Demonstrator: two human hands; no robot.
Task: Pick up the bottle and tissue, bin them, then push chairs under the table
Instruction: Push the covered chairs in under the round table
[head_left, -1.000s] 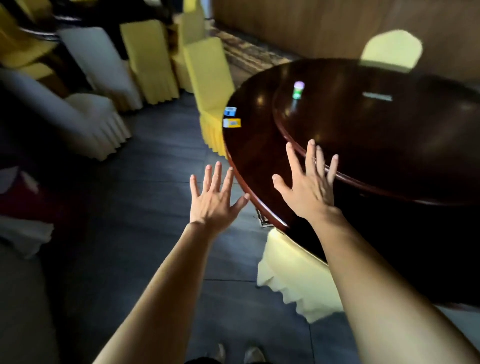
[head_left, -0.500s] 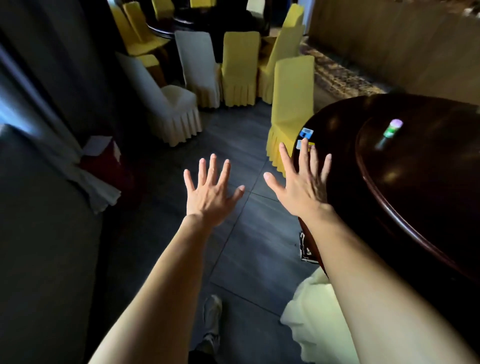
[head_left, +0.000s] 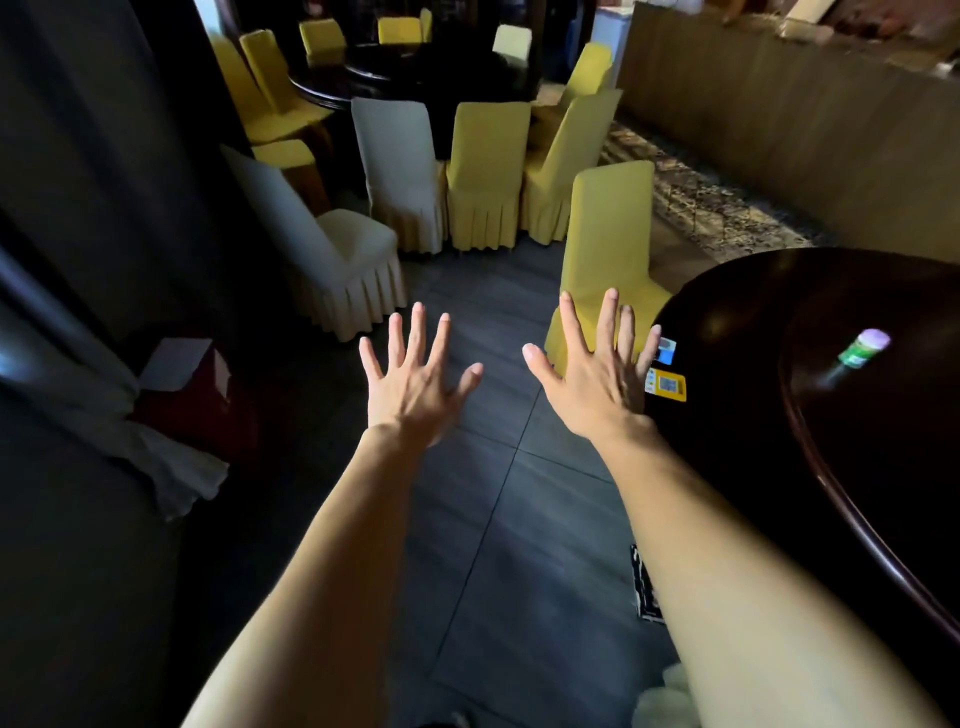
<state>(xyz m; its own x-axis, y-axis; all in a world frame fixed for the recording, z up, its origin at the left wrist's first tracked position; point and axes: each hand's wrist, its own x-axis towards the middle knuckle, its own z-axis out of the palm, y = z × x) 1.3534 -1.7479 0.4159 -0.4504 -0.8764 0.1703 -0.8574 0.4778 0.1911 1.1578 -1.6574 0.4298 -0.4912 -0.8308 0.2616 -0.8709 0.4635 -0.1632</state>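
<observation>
Two bare forearms reach forward over a dark tiled floor, and both hands hold nothing. Far left of the left hand hangs one dark curtain (head_left: 78, 338), gathered by a pale tie. Below it sits one red box (head_left: 202, 410) with a white sheet (head_left: 174, 361) on top; what the box is cannot be made out in the dim light. Beyond and left of the left hand stands one cream chair (head_left: 337, 254), turned sideways. The left hand (head_left: 410, 384) has all five fingers spread wide, back of the hand up. Beyond the gap between the hands is a row of three chairs (head_left: 485, 171), one white and two yellow. Behind them a far table (head_left: 415, 67) is ringed by more yellow chairs, too dark and overlapped to count. Just beyond the right hand stands one yellow chair (head_left: 608, 234), its back toward the viewer, beside the near table's edge. The right hand (head_left: 597, 374) is likewise spread flat and wide. Its fingertips partly cover two small labels, one blue label (head_left: 667, 349) and one yellow label (head_left: 670, 387), on the rim of the round dark table (head_left: 727, 322), which the right edge cuts off. Well to the right of the right hand, one bottle (head_left: 862, 349) rests on the table's raised inner disc, blurred, with a green band and a pale cap. Beneath the right forearm, a scrap of pale cloth (head_left: 657, 699) is cut off by the bottom edge.
</observation>
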